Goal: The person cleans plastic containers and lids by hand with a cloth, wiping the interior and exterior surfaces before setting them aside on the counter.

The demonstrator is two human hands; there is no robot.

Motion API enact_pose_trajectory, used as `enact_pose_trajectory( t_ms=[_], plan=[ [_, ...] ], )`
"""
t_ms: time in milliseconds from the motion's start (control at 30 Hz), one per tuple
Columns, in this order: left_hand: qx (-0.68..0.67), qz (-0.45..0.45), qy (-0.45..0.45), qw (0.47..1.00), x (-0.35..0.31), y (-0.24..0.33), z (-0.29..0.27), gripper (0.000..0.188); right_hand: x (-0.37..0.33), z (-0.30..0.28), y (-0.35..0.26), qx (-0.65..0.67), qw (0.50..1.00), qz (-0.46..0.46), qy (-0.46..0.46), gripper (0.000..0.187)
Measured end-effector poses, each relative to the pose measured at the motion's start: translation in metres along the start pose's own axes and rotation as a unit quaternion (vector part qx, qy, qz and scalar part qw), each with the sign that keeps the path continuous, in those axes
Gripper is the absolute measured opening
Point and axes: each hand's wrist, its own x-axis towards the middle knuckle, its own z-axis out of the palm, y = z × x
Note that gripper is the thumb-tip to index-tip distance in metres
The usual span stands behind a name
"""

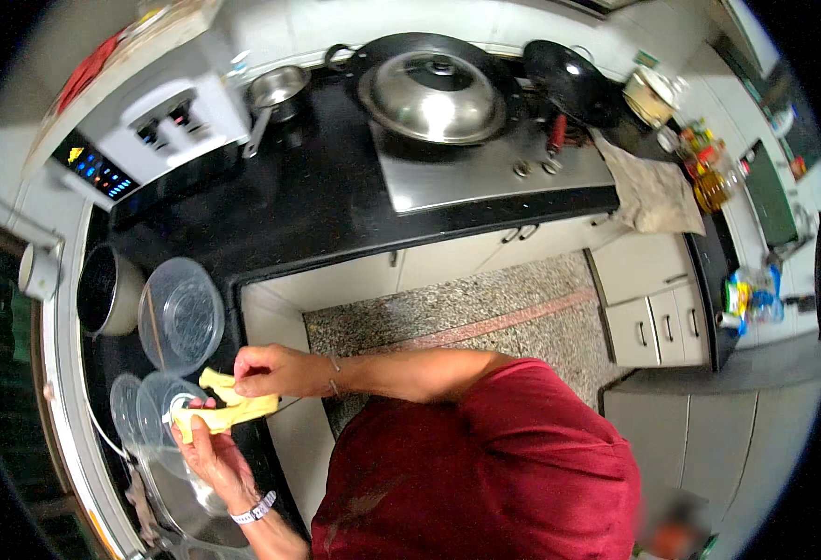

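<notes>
My left hand, with a pale watch on its wrist, grips a soft, limp yellow piece that looks like a cloth. The thumb lies over it, and most of the other fingers are hidden. At the yellow piece's upper edge, my right hand is closed, fingers pinched together on or against it; the exact contact is hard to see. Right behind my left hand is a clear plastic bowl. A larger clear bowl stands farther back, with a thin brown stick lying across its left part.
A dark pot stands at the left, and a sink lies near my left forearm. A water dispenser, small saucepan, lidded wok and black pan line the back. A cloth overhangs the right counter edge.
</notes>
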Motion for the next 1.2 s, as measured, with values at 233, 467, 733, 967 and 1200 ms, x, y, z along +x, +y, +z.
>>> enact_pose_trajectory(
  t_ms=[233, 467, 733, 967, 1200],
  plan=[
    [0.024, -0.011, -0.125, 0.992, 0.004, 0.0, 0.038, 0.038, -0.021, -0.046, -0.001, 0.073, 0.977, -0.065, 0.192, 0.041],
    [0.296, -0.091, -0.35, 0.884, -0.012, -0.011, 0.028, 0.032, -0.045, -0.052, -0.047, 0.093, 0.956, -0.017, 0.279, 0.024],
    [0.325, 0.027, -0.216, 0.92, -0.025, -0.008, -0.001, 0.024, -0.016, 0.035, -0.04, -0.032, 0.988, 0.057, 0.143, 0.018],
    [0.112, -0.015, -0.113, 0.987, -0.028, 0.004, -0.06, 0.014, 0.01, 0.085, -0.047, -0.042, 0.997, 0.034, 0.054, 0.036],
    [-0.007, -0.046, -0.054, 0.997, -0.035, -0.002, -0.106, 0.017, 0.02, 0.094, -0.014, -0.086, 0.973, 0.206, -0.051, 0.053]
  ],
)
